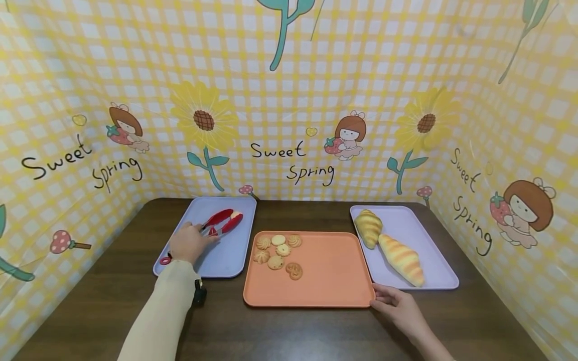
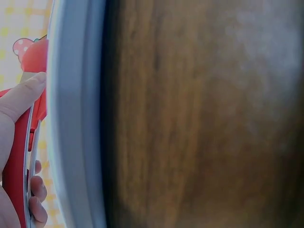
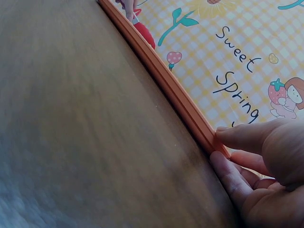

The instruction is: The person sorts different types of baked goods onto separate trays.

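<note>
My left hand (image 1: 188,243) grips a pair of red-tipped tongs (image 1: 220,216) over the blue tray (image 1: 228,261) at the left. Between the tong tips shows a small pale cookie (image 1: 235,214), mostly covered by them. In the left wrist view, fingers and thumb wrap the red handle (image 2: 18,164). At the near right corner of the orange tray (image 1: 329,273), my right hand (image 1: 401,308) pinches the rim between thumb and fingers, as the right wrist view of the tray edge (image 3: 178,97) confirms. Several cookies (image 1: 283,250) lie on the orange tray's left part.
A lilac tray (image 1: 435,250) on the right bears two bread pieces: a croissant (image 1: 369,228) and a longer striped roll (image 1: 402,259). All three trays stand on a dark wooden table (image 1: 253,331). A yellow checked cloth (image 1: 289,100) rises behind and at both sides.
</note>
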`<state>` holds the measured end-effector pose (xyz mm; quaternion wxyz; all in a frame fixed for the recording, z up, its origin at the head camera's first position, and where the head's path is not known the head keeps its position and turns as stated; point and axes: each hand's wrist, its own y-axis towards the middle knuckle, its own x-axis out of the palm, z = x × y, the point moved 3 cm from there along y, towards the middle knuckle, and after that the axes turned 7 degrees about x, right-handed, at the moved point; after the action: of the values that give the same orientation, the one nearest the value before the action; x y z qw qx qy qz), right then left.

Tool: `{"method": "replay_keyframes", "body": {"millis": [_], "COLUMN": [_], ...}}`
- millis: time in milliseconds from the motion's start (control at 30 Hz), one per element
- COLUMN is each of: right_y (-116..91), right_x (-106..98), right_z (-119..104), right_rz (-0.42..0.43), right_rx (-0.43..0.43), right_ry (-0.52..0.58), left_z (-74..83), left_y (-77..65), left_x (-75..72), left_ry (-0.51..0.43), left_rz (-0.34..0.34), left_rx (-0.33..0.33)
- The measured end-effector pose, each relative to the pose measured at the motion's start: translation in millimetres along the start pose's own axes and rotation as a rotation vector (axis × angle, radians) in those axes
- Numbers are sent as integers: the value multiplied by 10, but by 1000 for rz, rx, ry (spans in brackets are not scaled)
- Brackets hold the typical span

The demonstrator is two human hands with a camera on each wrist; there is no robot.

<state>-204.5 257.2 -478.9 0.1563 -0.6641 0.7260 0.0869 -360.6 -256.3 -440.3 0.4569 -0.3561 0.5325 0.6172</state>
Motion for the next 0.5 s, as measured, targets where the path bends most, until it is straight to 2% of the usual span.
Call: {"method": "replay_keyframes", "body": {"millis": [233, 500], "right_y": [3, 3], "right_x": [6, 0], "right_z": [4, 12], "right_rz": [-8, 2], "right_rx": [-7, 4], "right_ry": [4, -17], "left_z": [-19, -41], "left_y": [-22, -62], "left_x": [-5, -26], "left_ry": [-43, -80], "left_rz": [-27, -13], "left_rx": [-37, -46]}}
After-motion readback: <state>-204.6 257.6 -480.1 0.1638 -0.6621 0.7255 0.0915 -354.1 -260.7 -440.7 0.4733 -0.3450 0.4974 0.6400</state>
